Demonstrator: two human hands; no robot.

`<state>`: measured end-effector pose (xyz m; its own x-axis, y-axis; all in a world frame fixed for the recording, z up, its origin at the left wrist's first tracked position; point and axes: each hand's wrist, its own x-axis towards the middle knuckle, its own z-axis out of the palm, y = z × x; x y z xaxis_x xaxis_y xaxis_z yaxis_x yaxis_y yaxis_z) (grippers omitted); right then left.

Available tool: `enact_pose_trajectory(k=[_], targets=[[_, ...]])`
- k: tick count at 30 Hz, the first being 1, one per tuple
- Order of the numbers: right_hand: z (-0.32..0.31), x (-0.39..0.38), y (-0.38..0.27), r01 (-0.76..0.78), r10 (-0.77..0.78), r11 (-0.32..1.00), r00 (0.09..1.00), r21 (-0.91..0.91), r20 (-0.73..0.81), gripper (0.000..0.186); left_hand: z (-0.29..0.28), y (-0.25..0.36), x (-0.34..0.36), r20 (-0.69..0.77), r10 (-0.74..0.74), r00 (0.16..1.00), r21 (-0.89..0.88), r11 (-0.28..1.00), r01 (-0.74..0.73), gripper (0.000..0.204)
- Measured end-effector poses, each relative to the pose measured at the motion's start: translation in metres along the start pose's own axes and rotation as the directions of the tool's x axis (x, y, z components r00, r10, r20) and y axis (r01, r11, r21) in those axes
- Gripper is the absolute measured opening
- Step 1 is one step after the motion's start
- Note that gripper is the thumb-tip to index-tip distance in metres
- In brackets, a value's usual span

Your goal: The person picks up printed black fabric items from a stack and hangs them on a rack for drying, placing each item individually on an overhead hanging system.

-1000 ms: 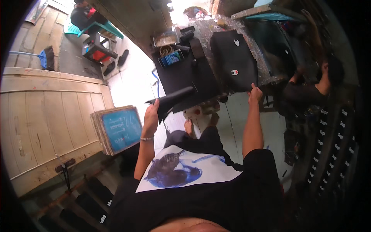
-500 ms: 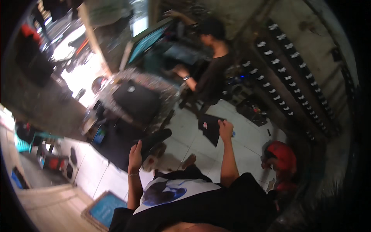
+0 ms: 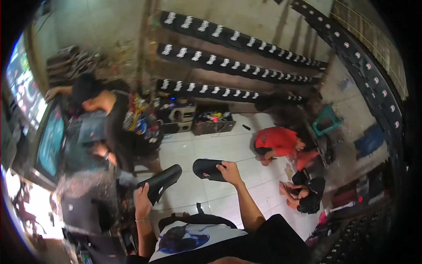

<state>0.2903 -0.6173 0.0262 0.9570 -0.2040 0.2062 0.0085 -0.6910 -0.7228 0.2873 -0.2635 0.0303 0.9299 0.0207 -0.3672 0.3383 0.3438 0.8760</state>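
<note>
My left hand (image 3: 142, 200) is closed on the near end of a black flexible sheet (image 3: 163, 181), which bows lengthwise and carries a small whitish print near its lower edge. In my right hand (image 3: 230, 172) is a second black sheet (image 3: 205, 169), pinched at its right end with my thumb on top. That one curves as well and bears a small round red-and-white print at its lower left. Both sheets are held apart in the air above the white tiled floor (image 3: 189, 152). Their exact kind cannot be made out.
At left, a person (image 3: 116, 119) in dark clothes leans over a table with a teal-framed screen (image 3: 52, 138). Ahead, wall racks (image 3: 224, 66) hold rows of printed black pieces. Two people crouch at right, one in red (image 3: 277, 138), one in black (image 3: 312, 196), near a green stool (image 3: 327, 119).
My view has swung to the right, bringing the wall racks to the middle. Both sheets are now closer together, and the right one has turned from hanging down to pointing left.
</note>
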Motion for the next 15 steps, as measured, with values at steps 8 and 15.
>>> enact_pose_trajectory(k=[8, 15], targets=[[-0.092, 0.075, 0.073, -0.148, 0.142, 0.985, 0.987, -0.086, -0.08, 0.027, 0.147, 0.003, 0.127, 0.257, -0.107, 0.96, 0.173, 0.983, 0.063, 0.033], [-0.147, 0.185, 0.123, -0.205, 0.173, 0.95, 0.974, -0.236, -0.149, 0.031, 0.246, 0.002, 0.276, 0.465, -0.046, 0.884, 0.272, 0.958, -0.093, 0.036]])
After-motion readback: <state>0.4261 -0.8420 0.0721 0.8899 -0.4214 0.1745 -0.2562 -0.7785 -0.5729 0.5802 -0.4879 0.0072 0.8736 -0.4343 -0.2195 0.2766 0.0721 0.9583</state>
